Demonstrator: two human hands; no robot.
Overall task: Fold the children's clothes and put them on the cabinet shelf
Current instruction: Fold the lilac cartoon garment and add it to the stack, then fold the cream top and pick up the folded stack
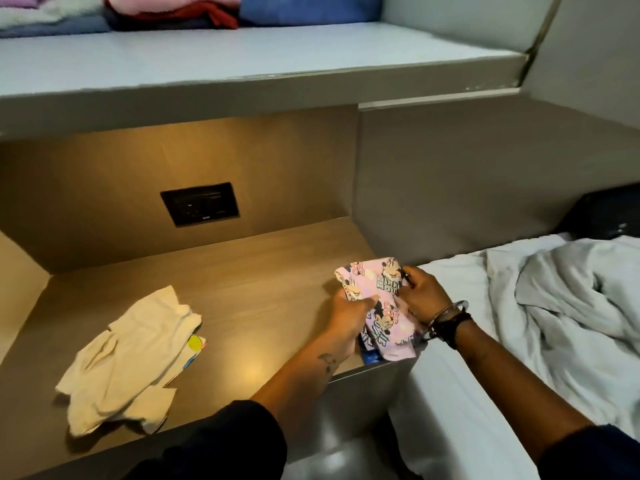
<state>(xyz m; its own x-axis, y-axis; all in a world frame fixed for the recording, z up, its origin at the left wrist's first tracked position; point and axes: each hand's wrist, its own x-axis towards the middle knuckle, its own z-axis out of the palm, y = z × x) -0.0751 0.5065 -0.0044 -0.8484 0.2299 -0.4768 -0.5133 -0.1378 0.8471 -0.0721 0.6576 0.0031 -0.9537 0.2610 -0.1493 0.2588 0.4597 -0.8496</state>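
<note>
A small pink garment with cartoon mouse prints (377, 299) is bunched between both hands at the right corner of the wooden side table (242, 271). My left hand (349, 315) grips its left edge, thumb on top. My right hand (424, 296), with bracelets on the wrist, grips its right side. A crumpled cream garment (128, 362) with a coloured patch lies on the table's left front. Above, on the white cabinet shelf (242, 60), sit folded clothes: a red and pink stack (180, 10), a blue piece (304, 8), pale ones (45, 19) at the left.
A black socket plate (200, 204) is set in the table's back panel. To the right is a bed with a white sheet (450, 289) and a rumpled grey blanket (575, 299). A dark object (606, 213) lies at the bed's head.
</note>
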